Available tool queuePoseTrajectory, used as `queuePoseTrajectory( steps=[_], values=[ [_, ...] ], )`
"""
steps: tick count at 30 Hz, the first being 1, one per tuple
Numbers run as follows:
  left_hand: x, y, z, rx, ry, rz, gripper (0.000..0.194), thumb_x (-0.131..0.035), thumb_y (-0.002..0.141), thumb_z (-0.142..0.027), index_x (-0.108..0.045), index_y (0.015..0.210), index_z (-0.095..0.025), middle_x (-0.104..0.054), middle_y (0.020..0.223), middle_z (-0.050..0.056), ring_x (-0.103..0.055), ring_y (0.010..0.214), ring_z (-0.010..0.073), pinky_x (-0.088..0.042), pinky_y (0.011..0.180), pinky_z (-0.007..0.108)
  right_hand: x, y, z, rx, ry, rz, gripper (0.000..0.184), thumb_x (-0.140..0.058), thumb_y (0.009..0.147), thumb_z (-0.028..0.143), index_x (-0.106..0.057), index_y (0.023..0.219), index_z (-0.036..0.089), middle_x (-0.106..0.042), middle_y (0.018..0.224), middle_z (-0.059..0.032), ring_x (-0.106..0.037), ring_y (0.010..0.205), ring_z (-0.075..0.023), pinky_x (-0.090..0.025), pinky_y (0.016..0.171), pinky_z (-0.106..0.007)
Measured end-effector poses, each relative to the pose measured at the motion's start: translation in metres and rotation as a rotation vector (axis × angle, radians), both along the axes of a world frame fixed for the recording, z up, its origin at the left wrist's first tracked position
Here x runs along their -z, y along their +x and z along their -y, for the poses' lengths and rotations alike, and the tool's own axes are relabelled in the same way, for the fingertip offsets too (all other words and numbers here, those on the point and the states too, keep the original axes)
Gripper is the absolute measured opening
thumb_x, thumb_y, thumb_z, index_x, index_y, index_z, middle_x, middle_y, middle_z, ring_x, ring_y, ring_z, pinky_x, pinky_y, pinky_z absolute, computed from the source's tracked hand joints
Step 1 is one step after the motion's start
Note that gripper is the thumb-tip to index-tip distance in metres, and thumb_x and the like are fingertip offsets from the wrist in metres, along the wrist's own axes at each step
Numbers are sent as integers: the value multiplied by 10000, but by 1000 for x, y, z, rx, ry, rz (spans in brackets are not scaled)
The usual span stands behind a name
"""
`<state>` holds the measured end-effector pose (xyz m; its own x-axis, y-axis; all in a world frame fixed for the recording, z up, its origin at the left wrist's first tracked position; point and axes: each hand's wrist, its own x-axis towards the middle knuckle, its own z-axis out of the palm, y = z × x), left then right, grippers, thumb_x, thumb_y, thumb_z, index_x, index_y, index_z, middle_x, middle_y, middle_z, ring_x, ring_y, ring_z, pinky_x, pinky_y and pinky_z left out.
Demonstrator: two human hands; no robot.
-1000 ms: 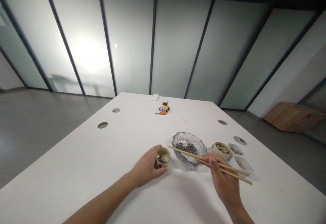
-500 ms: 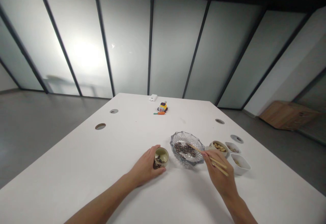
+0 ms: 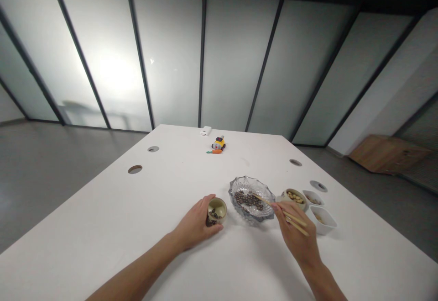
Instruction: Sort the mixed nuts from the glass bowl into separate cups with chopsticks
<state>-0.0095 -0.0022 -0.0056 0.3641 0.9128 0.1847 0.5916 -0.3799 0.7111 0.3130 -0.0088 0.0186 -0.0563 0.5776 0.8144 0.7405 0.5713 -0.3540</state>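
My left hand [image 3: 196, 224] is wrapped round the side of a small ceramic cup [image 3: 221, 219] standing on the white table. A few dark beans [image 3: 214, 214] lie in the bottom of the cup. My right hand [image 3: 296, 228] grips a pair of wooden chopsticks [image 3: 290, 215], their tips down in a clear glass bowl [image 3: 267, 190] with a scalloped rim. Many dark brown beans [image 3: 251, 201] are spread over the bowl's bottom, and the chopstick tips are among them. Whether the tips pinch a bean is too small to tell.
Right of the bowl stand a cup of pale nuts [image 3: 294, 196] and two white dishes [image 3: 328, 223] with small contents. Farther back on the table [image 3: 164, 191] are a yellow toy car [image 3: 219, 143], a toy carrot [image 3: 215, 152] and a white box-like object [image 3: 205, 131]. Round holes [image 3: 135, 169] pierce the tabletop.
My right hand and the chopsticks have shifted very slightly, with the tips still inside the glass bowl. My left hand stays on the cup.
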Motion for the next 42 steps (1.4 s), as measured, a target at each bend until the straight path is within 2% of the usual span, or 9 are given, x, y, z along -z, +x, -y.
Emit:
queuePoseTrajectory(
  steps=[8, 16, 18, 21, 23, 25, 31, 35, 42],
  values=[
    [0, 0, 0, -10, -2, -5, 795, -826, 848, -337, -471, 1550, -225, -607, 1548, 168, -592, 1429, 381, -460, 1231, 537, 2, -1, 1, -23, -24, -7, 259, -627, 1077, 384, -777, 927, 235, -790, 854, -55, -763, 799, -229, -639, 772, -376],
    [-1, 0, 1, -1, -1, 0, 794, -821, 856, -333, -464, 1559, -238, -613, 1541, 158, -598, 1417, 371, -460, 1233, 536, -7, -3, 7, 95, 24, -132, 348, -616, 1073, 453, -804, 877, 235, -797, 857, -61, -758, 795, -229, -619, 769, -373],
    [-2, 0, 1, -4, 1, 5, 797, -823, 852, -331, -464, 1559, -241, -617, 1536, 157, -602, 1412, 370, -460, 1231, 537, -10, -6, 10, 72, -6, -232, 372, -597, 1080, 459, -809, 873, 234, -799, 861, -63, -761, 802, -231, -621, 770, -373],
    [-4, 1, 2, -8, -10, 0, 796, -824, 844, -322, -469, 1551, -229, -615, 1536, 164, -600, 1414, 372, -461, 1228, 533, -13, -15, 16, -54, -58, -334, 368, -608, 1076, 441, -800, 841, 235, -798, 849, -61, -759, 784, -223, -620, 724, -346],
    [-4, 1, 2, -9, -17, 1, 800, -826, 837, -316, -470, 1548, -222, -614, 1537, 165, -600, 1414, 371, -460, 1229, 529, -14, -20, 19, -140, -84, -313, 361, -626, 1067, 442, -796, 822, 239, -794, 831, -56, -757, 770, -218, -615, 704, -332],
    [-4, 1, 2, -12, -18, 6, 805, -830, 833, -317, -473, 1548, -226, -615, 1536, 162, -600, 1413, 373, -456, 1234, 529, -15, -22, 21, -158, -82, -262, 356, -624, 1070, 441, -794, 827, 244, -792, 824, -51, -756, 771, -216, -612, 703, -327],
    [-3, 1, 1, -10, -15, 4, 807, -832, 836, -341, -480, 1551, -214, -611, 1542, 176, -598, 1419, 388, -458, 1234, 541, -12, -9, 12, 49, 61, -18, 303, -613, 1087, 413, -778, 910, 231, -784, 856, -47, -748, 787, -206, -606, 753, -333],
    [-2, 1, 0, -4, -17, -2, 812, -827, 840, -336, -471, 1561, -221, -599, 1558, 177, -583, 1439, 390, -443, 1246, 554, -6, -4, 3, 11, 78, 74, 254, -599, 1101, 361, -750, 954, 218, -777, 875, -44, -748, 813, -203, -610, 795, -335],
    [0, 1, 0, -7, -10, 2, 813, -836, 844, -328, -467, 1560, -221, -607, 1550, 173, -596, 1423, 381, -453, 1237, 541, 0, -4, -1, 14, 42, 55, 220, -603, 1100, 332, -744, 976, 217, -770, 895, -38, -745, 820, -192, -605, 796, -330]
  ],
)
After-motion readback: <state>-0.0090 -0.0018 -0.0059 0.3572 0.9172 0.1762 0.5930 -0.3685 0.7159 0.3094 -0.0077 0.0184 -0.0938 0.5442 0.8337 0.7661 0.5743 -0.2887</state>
